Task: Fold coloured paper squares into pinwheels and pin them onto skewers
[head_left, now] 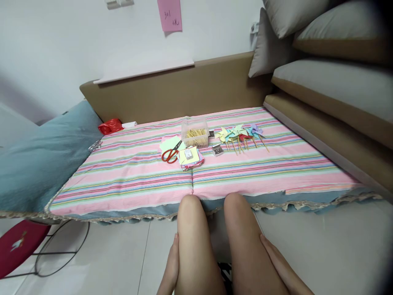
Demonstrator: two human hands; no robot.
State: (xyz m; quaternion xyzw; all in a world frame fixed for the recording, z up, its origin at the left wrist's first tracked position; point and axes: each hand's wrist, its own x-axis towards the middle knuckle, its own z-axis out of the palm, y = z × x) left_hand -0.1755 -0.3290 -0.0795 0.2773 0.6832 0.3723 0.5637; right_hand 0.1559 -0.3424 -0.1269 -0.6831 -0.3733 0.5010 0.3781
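Loosely, the left hand (pixel 174 254) and right hand (pixel 274 254) rest, released, against the outer thighs (pixel 196 246); pinwheels (pixel 238 131), scissors (pixel 176 148) and a stick-filled box (pixel 202 143) lie on striped cloth (pixel 123 176).

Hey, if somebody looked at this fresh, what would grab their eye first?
Probably the cluster of pastel paper pinwheels lying on the pink striped cloth, right of a clear plastic box of thin sticks. The red-handled scissors would likely come next, just left of that box. Farther off, a crumpled red bag stands out near the cloth's far left corner.
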